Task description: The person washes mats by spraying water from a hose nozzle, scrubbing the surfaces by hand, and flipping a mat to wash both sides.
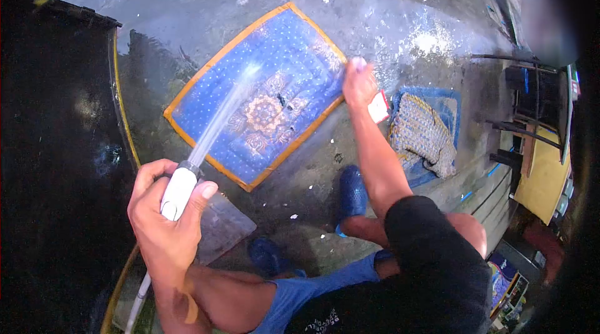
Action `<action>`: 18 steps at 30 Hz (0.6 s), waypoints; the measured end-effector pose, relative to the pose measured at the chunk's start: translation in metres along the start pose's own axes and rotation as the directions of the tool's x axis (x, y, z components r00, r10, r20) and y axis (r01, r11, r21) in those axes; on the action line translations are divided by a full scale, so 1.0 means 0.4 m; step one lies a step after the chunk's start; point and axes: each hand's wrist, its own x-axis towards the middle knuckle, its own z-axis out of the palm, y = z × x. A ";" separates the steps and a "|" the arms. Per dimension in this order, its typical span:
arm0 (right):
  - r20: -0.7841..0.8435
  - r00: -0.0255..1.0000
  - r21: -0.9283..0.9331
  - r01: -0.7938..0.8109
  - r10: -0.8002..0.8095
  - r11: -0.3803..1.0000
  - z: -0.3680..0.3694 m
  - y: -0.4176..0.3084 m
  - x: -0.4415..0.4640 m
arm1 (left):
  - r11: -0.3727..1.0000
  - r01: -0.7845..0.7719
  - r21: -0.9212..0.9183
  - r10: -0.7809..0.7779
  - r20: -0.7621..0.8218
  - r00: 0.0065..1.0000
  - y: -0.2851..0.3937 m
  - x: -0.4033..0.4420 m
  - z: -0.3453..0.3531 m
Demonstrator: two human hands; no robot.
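My left hand (pixel 164 221) is wrapped around a white spray nozzle (pixel 179 193) with a dark tip. A jet of water (pixel 225 109) runs from it onto a blue mat (pixel 231 65) with an orange border, white dots and a flower pattern, lying flat on the wet floor. Below my left wrist a pale hose (pixel 139 303) hangs down. At the mat's right corner is my right hand (pixel 359 86), slightly blurred, its fingers closed; what they hold, if anything, is unclear. Beside that wrist lies a white and red packet (pixel 379 107).
A knitted-looking cloth (pixel 422 131) lies on a second blue mat (pixel 455 106) to the right. My feet wear blue clogs (pixel 354 191). A flat grey slab (pixel 225 224) lies below the nozzle. Dark racks (pixel 531 93) and a yellowish board (pixel 542 177) stand at the far right.
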 end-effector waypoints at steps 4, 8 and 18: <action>-0.095 0.911 0.050 0.407 -0.401 0.912 0.197 -0.304 0.099 | 1.000 0.022 0.022 -0.023 0.065 0.998 0.000 -0.013 -0.003; -0.225 0.757 0.100 0.645 -0.614 0.758 0.214 -0.224 0.054 | 1.000 0.010 -0.021 -0.008 0.053 0.999 0.008 -0.017 0.016; 0.045 0.872 0.102 0.481 -0.487 0.871 0.109 -0.050 -0.371 | 0.997 -0.041 -0.064 0.049 0.120 0.992 0.014 -0.032 0.002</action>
